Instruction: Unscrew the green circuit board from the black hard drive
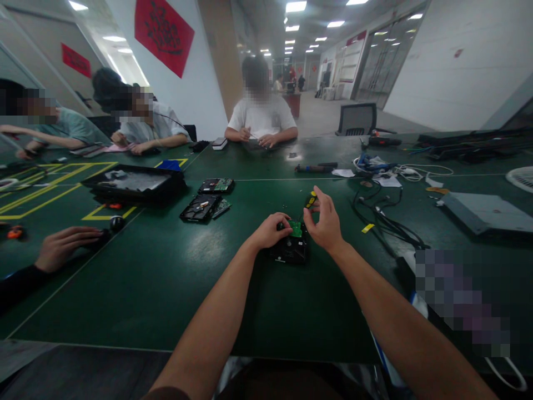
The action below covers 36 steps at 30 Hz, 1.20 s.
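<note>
No readable brand or label; only blurred black characters on a red banner point(164, 30) far beyond the hands. Left hand point(270, 230) curled down, pinching the edge of a small green board point(295, 228). Right hand point(325, 222) half open, fingers loosely spread, thumb touching the board's other side. Board lying on a flat black drive point(290, 249), matte, rectangular, directly under both hands. Just past the right fingertips, a yellow-and-black tool point(310, 199), perhaps a screwdriver. Underneath, a smooth dark-green table point(166, 278) with yellow lines off to the left; long bright hall behind.

Electronics workshop: long green bench point(166, 278), opened drives point(200, 207), cables point(383, 219) (workers seated round).
</note>
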Motion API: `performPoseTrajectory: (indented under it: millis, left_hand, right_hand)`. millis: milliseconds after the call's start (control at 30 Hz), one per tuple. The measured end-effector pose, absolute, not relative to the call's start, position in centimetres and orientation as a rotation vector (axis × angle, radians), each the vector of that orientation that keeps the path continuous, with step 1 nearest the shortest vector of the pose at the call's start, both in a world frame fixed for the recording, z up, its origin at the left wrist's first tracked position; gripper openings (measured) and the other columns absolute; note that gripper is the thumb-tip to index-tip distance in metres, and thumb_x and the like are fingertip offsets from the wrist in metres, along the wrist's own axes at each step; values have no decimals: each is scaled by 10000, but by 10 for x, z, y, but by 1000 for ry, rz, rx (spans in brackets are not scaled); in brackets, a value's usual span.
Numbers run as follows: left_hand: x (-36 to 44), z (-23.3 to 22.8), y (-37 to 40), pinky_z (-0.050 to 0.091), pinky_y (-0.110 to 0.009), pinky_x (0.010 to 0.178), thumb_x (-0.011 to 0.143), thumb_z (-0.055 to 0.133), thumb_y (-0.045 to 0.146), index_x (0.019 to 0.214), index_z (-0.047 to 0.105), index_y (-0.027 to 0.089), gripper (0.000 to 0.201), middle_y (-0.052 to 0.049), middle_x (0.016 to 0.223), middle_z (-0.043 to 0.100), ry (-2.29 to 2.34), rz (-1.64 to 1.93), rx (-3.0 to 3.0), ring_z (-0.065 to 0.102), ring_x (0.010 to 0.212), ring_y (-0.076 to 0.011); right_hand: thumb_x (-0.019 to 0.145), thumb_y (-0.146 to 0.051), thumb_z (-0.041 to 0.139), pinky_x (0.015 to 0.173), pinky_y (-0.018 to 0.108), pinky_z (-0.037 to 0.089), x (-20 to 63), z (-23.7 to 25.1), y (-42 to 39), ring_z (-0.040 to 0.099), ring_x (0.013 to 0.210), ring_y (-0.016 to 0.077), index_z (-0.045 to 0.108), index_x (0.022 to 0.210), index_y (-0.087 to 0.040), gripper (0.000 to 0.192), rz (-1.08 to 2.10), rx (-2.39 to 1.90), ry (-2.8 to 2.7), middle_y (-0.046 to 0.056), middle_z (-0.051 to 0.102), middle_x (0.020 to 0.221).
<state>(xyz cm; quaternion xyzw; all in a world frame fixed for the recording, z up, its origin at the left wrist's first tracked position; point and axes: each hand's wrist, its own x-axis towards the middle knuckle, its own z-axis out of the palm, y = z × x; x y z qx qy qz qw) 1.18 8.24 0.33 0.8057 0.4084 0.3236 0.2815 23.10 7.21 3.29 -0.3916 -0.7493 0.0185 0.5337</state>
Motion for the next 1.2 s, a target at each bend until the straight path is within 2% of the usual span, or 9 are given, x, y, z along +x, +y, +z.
performPoseTrajectory:
  millis: [200, 333, 500, 667, 833, 967, 1133, 1200]
  left_hand:
    - [11, 4, 83, 421, -474, 1115, 878, 727, 262, 875, 681, 209, 70, -87, 1268, 660, 1087, 863, 2161, 606, 1205, -252]
    - [11, 2, 84, 422, -473, 1112, 875, 729, 267, 876, 679, 209, 76, -87, 1268, 660, 1077, 864, 2161, 607, 1201, -251]
    - [11, -1, 85, 425, -472, 1109, 876, 730, 262, 880, 678, 208, 75, -87, 1258, 662, 1076, 887, 2163, 612, 1193, -246]
    - [12, 1, 84, 423, -479, 1113, 875, 734, 262, 870, 680, 209, 77, -85, 1260, 661, 1084, 882, 2151, 614, 1193, -250]
    - [11, 1, 84, 432, -465, 1103, 883, 727, 257, 869, 675, 204, 75, -88, 1254, 660, 1061, 897, 2166, 615, 1183, -243]
    - [12, 0, 84, 431, -470, 1104, 878, 735, 256, 869, 678, 204, 78, -86, 1260, 658, 1075, 889, 2161, 615, 1185, -246]
    - [12, 0, 84, 432, -468, 1098, 881, 731, 259, 871, 680, 204, 76, -88, 1264, 658, 1069, 893, 2166, 618, 1180, -248]
    - [12, 0, 84, 429, -464, 1100, 881, 732, 261, 869, 679, 203, 79, -89, 1260, 660, 1060, 898, 2167, 617, 1181, -248]
  right_hand:
    - [947, -296, 609, 760, 432, 663, 231, 33, 72, 669, 929, 228, 325, 1563, -321, 678, 65, -943, -1773, 120, 524, 1315]
    - [957, -246, 575, 856, 450, 647, 230, 33, 71, 675, 990, 236, 283, 1590, -295, 698, 78, -922, -1787, 135, 526, 1333]
    - [942, -282, 613, 748, 437, 665, 230, 34, 70, 661, 940, 236, 318, 1567, -318, 692, 42, -937, -1774, 127, 530, 1305]
    - [957, -256, 579, 832, 476, 655, 230, 34, 70, 664, 978, 249, 286, 1583, -319, 694, 46, -917, -1786, 133, 535, 1324]
    - [947, -277, 616, 758, 437, 661, 230, 34, 71, 667, 905, 223, 340, 1549, -313, 664, 35, -930, -1771, 125, 531, 1295]
    - [958, -263, 587, 873, 484, 642, 230, 34, 71, 678, 955, 237, 314, 1562, -305, 664, 39, -922, -1783, 132, 542, 1318]
    - [951, -292, 612, 799, 459, 656, 230, 33, 71, 680, 923, 231, 368, 1525, -315, 624, 43, -924, -1756, 119, 545, 1300]
    - [954, -287, 607, 828, 466, 650, 230, 33, 71, 681, 937, 235, 373, 1525, -309, 617, 43, -920, -1761, 122, 548, 1316]
